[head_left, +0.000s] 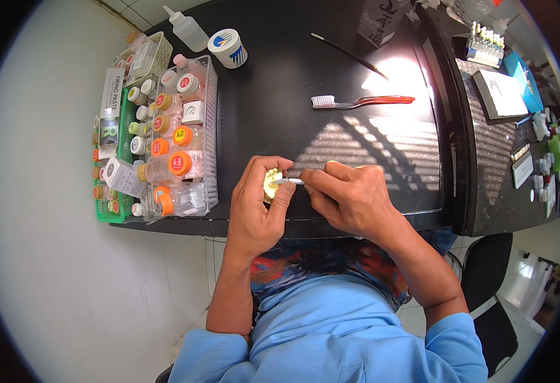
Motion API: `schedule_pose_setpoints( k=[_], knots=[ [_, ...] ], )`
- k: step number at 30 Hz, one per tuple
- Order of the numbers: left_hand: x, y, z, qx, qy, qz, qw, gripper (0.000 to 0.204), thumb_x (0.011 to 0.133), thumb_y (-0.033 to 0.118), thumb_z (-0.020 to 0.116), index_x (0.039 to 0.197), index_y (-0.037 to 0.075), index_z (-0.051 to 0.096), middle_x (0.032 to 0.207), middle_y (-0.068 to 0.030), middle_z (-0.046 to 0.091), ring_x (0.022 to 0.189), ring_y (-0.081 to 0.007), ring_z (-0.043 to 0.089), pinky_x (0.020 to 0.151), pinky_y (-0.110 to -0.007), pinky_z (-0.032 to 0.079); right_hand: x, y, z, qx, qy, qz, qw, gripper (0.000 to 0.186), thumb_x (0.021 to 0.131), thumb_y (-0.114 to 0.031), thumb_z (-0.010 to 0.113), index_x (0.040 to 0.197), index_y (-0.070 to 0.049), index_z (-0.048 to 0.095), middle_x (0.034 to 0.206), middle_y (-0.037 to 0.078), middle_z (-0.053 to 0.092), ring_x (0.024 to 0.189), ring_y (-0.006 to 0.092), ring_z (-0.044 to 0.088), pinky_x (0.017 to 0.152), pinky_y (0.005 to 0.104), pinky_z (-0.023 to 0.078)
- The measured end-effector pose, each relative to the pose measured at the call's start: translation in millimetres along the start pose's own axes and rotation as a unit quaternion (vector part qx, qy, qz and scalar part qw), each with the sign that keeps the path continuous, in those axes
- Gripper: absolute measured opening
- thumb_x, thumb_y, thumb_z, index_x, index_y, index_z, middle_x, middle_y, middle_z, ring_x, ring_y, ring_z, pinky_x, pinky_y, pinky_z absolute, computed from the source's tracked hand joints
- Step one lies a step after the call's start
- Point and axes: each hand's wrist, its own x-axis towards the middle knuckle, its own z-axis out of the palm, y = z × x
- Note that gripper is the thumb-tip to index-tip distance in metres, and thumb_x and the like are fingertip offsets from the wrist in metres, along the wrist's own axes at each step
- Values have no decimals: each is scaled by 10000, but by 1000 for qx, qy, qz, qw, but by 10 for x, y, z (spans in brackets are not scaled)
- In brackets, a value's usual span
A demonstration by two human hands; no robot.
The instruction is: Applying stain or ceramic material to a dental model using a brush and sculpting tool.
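A pale yellow dental model (271, 185) sits in my left hand (257, 207), the fingers curled around it above the table's near edge. My right hand (350, 195) pinches a slim whitish tool with a pointed metal tip (289, 181), probably a small carving knife. Its tip reaches leftward onto the model, close to my left thumb. Part of the model is hidden behind my left fingers, and the tool's rear end is covered by my right hand.
On the black table (261, 108) lie a red-handled toothbrush (363, 101) and a thin brush (350, 56). Baskets of small jars, including a clear basket (211, 140), line the left side. A white tub (227, 48) and squeeze bottle (189, 32) stand behind. A second table (490, 166) adjoins at right.
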Motion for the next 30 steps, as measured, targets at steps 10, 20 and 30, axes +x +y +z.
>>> schedule_pose_setpoints(
  k=[10, 20, 30],
  knots=[
    [-5, -2, 7, -14, 3, 1, 1000, 262, 1029, 64, 724, 1274, -10, 667, 1156, -165, 689, 1061, -305, 713, 959, -393, 550, 10, 11, -15, 15, 0, -9, 1000, 231, 892, -122, 840, 1121, -126, 815, 723, 40, 598, 529, 262, 618, 497, 420, 487],
    [-5, 13, 10, -20, 4, -5, 1000, 280, 1027, 57, 728, 1292, -12, 667, 1161, -160, 687, 1065, -299, 711, 960, -392, 551, 12, 4, -10, 11, -2, -4, 1000, 224, 884, -113, 839, 1107, -128, 818, 722, 38, 606, 527, 258, 621, 496, 416, 487],
    [5, 5, 1, -6, 1, 10, 1000, 252, 1037, 66, 726, 1265, -22, 666, 1162, -171, 707, 1048, -306, 724, 951, -394, 557, 7, 6, -21, 6, -9, -7, 1000, 243, 885, -112, 841, 1126, -129, 814, 723, 36, 585, 523, 261, 609, 495, 419, 484]
  ],
)
